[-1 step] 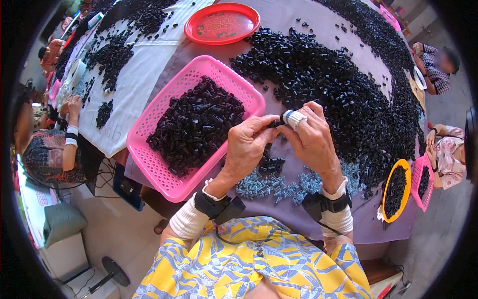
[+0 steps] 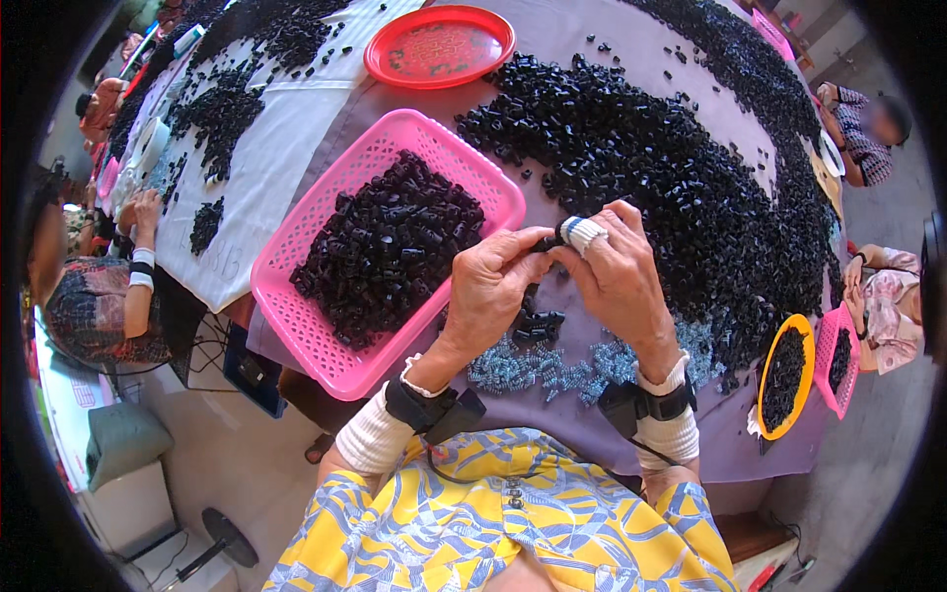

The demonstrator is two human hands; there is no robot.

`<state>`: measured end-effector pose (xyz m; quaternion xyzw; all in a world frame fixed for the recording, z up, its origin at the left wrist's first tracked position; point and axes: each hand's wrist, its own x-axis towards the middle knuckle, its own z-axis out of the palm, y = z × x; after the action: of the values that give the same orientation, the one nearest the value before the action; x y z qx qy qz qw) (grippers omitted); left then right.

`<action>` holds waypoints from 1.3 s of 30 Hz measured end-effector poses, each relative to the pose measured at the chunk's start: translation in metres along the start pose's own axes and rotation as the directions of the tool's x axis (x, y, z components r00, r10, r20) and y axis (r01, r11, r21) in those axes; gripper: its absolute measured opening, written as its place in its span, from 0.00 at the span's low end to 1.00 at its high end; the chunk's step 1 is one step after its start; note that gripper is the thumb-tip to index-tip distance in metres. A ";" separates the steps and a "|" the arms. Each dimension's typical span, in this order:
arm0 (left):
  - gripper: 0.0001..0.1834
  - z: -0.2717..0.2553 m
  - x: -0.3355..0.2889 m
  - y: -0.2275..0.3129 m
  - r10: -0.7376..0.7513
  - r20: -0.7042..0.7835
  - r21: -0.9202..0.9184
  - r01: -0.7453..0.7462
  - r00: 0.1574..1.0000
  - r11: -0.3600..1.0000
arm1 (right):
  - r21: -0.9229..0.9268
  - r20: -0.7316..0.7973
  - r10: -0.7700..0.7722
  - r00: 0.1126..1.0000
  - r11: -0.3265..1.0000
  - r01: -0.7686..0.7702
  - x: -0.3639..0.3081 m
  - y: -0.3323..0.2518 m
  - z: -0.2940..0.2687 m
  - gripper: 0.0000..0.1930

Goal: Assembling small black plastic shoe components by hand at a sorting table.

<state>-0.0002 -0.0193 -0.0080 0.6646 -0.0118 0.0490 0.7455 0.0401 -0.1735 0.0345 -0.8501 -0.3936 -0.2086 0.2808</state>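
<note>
My left hand (image 2: 490, 291) and my right hand (image 2: 623, 281) meet over the table, fingertips pinched together on a small black plastic piece (image 2: 542, 245). Most of that piece is hidden by my fingers. A white band with a dark stripe wraps one finger of my right hand. Close on the left stands a pink lattice basket (image 2: 279, 279) holding a heap of black plastic pieces (image 2: 395, 247). Below my hands lie many pale blue-grey coils that look like small springs (image 2: 533, 368), with a few black pieces (image 2: 541, 326) beside them.
A large pile of black pieces (image 2: 631, 148) spreads beyond my hands to the right. At the back sits a red oval tray (image 2: 383, 71). A yellow basket (image 2: 811, 345) and another pink basket (image 2: 849, 395) stand at the right edge. Other people sit around the table.
</note>
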 end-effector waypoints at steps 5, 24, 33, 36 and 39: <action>0.13 -0.001 0.000 0.002 -0.014 0.025 0.012 0.014 1.000 1.000 | -0.105 0.027 0.036 0.999 0.994 -0.033 0.000 -0.004 -0.002 0.06; 0.12 -0.006 0.004 -0.004 -0.131 0.095 -0.113 0.142 0.987 0.983 | -0.187 0.181 0.050 0.982 0.982 -0.015 -0.007 -0.005 0.001 0.03; 0.12 -0.002 0.002 -0.004 -0.073 0.054 -0.064 0.076 0.996 0.995 | -0.065 0.233 0.003 0.972 0.998 0.013 -0.009 0.003 -0.001 0.05; 0.12 -0.001 0.002 -0.003 -0.050 0.041 -0.055 0.052 0.998 0.997 | -0.015 0.241 -0.011 0.971 1.000 0.015 -0.009 0.005 0.000 0.05; 0.12 -0.002 0.000 -0.004 -0.012 0.035 0.002 0.012 0.999 1.000 | 0.050 0.255 -0.030 0.967 0.999 0.018 -0.010 0.009 0.002 0.05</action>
<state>-0.0001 -0.0179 -0.0117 0.6662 -0.0207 0.0329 0.7448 0.0413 -0.1820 0.0243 -0.8582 -0.4416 -0.0914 0.2454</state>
